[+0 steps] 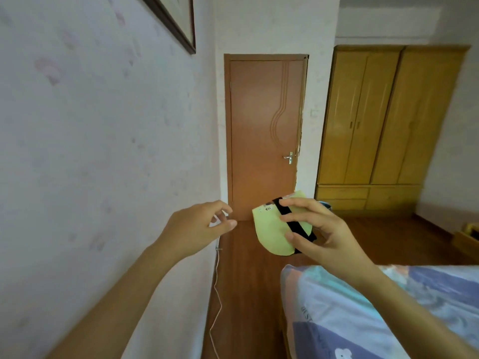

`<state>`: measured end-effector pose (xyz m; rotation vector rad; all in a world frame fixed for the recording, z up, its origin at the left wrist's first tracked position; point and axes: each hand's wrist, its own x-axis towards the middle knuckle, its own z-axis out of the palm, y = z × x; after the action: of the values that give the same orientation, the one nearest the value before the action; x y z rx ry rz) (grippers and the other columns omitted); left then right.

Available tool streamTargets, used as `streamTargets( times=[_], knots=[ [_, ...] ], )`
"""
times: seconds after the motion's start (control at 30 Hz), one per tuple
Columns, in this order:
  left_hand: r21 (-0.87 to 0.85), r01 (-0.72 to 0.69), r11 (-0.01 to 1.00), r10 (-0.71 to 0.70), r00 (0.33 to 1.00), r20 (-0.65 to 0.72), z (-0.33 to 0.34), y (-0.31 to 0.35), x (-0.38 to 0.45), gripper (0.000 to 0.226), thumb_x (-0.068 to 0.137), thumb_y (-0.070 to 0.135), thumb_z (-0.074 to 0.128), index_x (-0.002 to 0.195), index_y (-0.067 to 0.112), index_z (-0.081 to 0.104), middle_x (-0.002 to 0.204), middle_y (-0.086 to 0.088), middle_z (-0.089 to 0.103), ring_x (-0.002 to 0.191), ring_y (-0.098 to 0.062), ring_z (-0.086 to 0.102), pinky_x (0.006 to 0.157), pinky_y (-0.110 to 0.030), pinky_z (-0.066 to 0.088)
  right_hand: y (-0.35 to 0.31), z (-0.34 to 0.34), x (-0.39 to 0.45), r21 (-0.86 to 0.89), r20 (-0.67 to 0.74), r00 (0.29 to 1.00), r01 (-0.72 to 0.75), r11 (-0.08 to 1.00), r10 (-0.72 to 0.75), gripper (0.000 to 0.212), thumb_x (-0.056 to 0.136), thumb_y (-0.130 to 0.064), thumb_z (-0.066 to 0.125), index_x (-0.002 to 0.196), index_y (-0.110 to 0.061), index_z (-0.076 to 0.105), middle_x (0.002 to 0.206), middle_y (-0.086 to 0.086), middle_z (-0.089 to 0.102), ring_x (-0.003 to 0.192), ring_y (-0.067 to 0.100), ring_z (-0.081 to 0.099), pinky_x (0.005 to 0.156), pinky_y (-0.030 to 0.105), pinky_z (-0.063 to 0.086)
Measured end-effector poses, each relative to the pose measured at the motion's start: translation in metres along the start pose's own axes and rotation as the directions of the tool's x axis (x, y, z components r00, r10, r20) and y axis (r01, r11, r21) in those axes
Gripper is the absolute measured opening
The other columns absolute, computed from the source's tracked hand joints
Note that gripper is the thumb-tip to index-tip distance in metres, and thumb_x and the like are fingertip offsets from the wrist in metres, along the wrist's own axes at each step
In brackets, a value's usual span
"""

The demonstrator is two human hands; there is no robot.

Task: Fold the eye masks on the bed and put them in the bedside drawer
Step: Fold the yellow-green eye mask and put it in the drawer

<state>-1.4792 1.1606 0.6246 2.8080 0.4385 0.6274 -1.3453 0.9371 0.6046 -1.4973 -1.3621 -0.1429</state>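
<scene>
One folded eye mask held in the air

One pale green eye mask (pixel 274 229), folded in half with its black strap (pixel 295 224) across it, is gripped by the right hand (pixel 321 229), fingers curled around its right edge, above the wooden floor (pixel 248 281) just beyond the corner of the bed (pixel 363 307). Beside it to the left, not touching, the left hand (pixel 197 226) hangs with loosely curled fingers, holding nothing. Behind stand a closed brown door (pixel 264 130) and a yellow wardrobe (pixel 388 120). Along the wall runs a thin white cable (pixel 217 294).
</scene>
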Motion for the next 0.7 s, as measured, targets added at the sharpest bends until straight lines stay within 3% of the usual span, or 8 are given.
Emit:
streamTargets(
  times=[0.17, 0.4, 0.57, 0.7],
  knots=[
    [0.025, 0.026, 0.999, -0.026, 0.999, 0.028, 0.042, -0.019, 0.087, 0.034, 0.088, 0.059, 0.046, 0.116, 0.04, 0.054, 0.105, 0.024, 0.06, 0.097, -0.002, 0.057, 0.072, -0.019, 0.042, 0.094, -0.018, 0.05, -0.029, -0.001, 0.999, 0.033, 0.999, -0.033, 0.025, 0.083, -0.002, 0.069, 0.105, -0.012, 0.071, 0.128, -0.008, 0.058, 0.128, 0.012, 0.049, 0.092, 0.014, 0.046],
    [0.058, 0.035, 0.998, -0.038, 0.998, 0.05, 0.075, -0.038, 0.198, 0.032, 0.088, 0.057, 0.047, 0.116, 0.042, 0.053, 0.107, 0.024, 0.061, 0.097, 0.0, 0.058, 0.067, -0.011, 0.037, 0.21, -0.042, 0.131, 0.051, 0.01, 1.0, -0.027, 0.998, 0.027, 0.027, 0.084, -0.006, 0.069, 0.108, -0.019, 0.07, 0.128, -0.014, 0.057, 0.129, 0.011, 0.047, 0.093, 0.02, 0.049],
    [0.091, 0.012, 0.996, -0.016, 0.999, 0.035, 0.093, -0.063, 0.273, 0.034, 0.088, 0.058, 0.047, 0.117, 0.042, 0.054, 0.107, 0.024, 0.06, 0.098, 0.001, 0.056, 0.069, -0.012, 0.039, 0.277, -0.035, 0.184, 0.122, 0.03, 0.998, -0.052, 0.991, 0.048, 0.026, 0.084, -0.007, 0.069, 0.107, -0.02, 0.071, 0.127, -0.016, 0.057, 0.127, 0.008, 0.048, 0.092, 0.024, 0.051],
    [0.096, -0.011, 0.995, 0.007, 0.999, 0.044, 0.116, -0.089, 0.346, 0.034, 0.087, 0.058, 0.048, 0.117, 0.043, 0.053, 0.106, 0.025, 0.06, 0.097, 0.0, 0.057, 0.067, -0.011, 0.036, 0.331, -0.033, 0.232, 0.082, 0.056, 0.998, -0.032, 0.996, 0.027, 0.027, 0.084, -0.006, 0.069, 0.107, -0.019, 0.07, 0.127, -0.02, 0.056, 0.129, 0.004, 0.046, 0.092, 0.025, 0.052]
  ],
)
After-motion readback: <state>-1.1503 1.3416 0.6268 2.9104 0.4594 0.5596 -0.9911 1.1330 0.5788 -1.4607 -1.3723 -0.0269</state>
